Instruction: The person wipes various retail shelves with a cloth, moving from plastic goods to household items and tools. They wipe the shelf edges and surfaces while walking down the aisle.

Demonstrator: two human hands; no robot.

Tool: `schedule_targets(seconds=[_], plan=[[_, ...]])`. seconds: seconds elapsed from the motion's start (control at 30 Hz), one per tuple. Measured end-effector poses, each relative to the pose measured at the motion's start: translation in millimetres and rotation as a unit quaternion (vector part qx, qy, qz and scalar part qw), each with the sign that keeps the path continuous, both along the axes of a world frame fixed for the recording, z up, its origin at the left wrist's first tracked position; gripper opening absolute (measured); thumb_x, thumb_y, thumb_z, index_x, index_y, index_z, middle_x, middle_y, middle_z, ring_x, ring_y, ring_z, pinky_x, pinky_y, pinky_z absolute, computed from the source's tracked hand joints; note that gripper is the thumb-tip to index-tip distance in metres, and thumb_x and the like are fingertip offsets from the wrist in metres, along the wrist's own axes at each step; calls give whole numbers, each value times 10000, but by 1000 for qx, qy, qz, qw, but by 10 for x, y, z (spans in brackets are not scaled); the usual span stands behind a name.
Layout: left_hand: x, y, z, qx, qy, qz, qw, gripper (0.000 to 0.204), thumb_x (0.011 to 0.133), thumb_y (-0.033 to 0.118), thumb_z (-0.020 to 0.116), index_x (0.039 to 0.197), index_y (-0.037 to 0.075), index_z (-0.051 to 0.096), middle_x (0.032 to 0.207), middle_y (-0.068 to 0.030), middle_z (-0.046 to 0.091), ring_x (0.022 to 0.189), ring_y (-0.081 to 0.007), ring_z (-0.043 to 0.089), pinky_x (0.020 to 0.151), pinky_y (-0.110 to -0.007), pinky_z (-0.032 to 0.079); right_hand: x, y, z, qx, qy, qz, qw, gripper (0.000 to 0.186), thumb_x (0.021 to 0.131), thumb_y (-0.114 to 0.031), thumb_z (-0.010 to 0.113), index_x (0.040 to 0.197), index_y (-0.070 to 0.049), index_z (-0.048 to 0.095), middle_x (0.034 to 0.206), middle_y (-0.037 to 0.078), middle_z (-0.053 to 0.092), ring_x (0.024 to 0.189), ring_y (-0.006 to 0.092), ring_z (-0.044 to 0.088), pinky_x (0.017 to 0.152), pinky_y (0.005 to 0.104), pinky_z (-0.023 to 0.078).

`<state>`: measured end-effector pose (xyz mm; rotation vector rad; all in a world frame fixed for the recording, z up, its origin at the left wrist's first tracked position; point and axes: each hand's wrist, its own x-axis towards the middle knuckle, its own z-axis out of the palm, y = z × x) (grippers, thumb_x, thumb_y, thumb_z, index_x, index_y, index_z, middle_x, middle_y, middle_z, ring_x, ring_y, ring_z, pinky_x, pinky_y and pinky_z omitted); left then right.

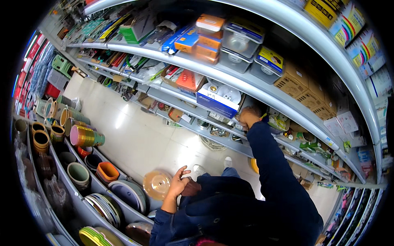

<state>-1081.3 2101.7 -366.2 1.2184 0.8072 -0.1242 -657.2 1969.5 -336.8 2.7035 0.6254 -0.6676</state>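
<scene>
My right arm stretches forward to the shelving, and my right hand point(248, 117) is at a middle shelf, just beside a blue open-topped box point(216, 103) with round white-and-silver pieces in it. Its fingers are bent and partly hidden, so what they touch does not show clearly. Close to my body, my left hand point(177, 184) is raised with some fingers stretched out and apart. A dark reddish-brown thing point(191, 188) lies against its palm side; I cannot make out its kind or whether it is held.
Clear lidded plastic containers point(242, 39), orange boxes point(207, 49) and brown cartons point(295, 84) fill the shelf above my right hand. On my left, a lower rack point(119, 180) holds plant pots point(78, 174) and stacked saucers point(102, 209). A coiled cable point(213, 143) lies on the tiled floor.
</scene>
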Motion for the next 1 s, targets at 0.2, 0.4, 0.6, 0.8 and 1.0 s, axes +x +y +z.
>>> schedule_targets(seconds=[0.2,0.4,0.6,0.8,1.0], plan=[[118,44,74,10,-33,-32,999,621,809,-5,586,1394,31,379,1238,-90,541,850,-116,595,776,-252,488,317,-253,-411,145,-47,40,987,362,810,-290,563,1042,-33,669,1029,237,649,947,379,639,823,426,503],[140,160,19,3,-61,-32,998,639,814,-4,581,1411,34,354,1218,-84,537,796,-96,590,751,-249,490,-121,-471,227,345,21,-64,936,356,788,-161,540,1104,-16,618,1075,262,617,1007,422,583,876,435,467],[142,293,40,24,-69,-60,996,639,813,-1,590,1408,35,359,1226,-83,528,748,-77,558,727,-241,485,-888,318,881,480,-171,130,851,518,723,-31,546,1238,-66,510,1245,208,513,1107,409,510,940,450,444],[235,402,169,24,-88,-47,995,630,816,0,590,1403,43,366,1235,-89,526,776,-85,567,737,-243,484,-802,1166,528,332,-141,187,914,518,726,-77,583,1238,-23,528,1293,225,474,1133,438,478,951,460,445],[74,520,-24,35,-79,11,996,634,812,9,584,1406,56,368,1244,-94,526,822,-118,589,753,-254,486,-748,645,764,189,-92,212,954,479,730,-102,619,1199,-34,550,1222,229,530,1141,392,505,936,460,436]])
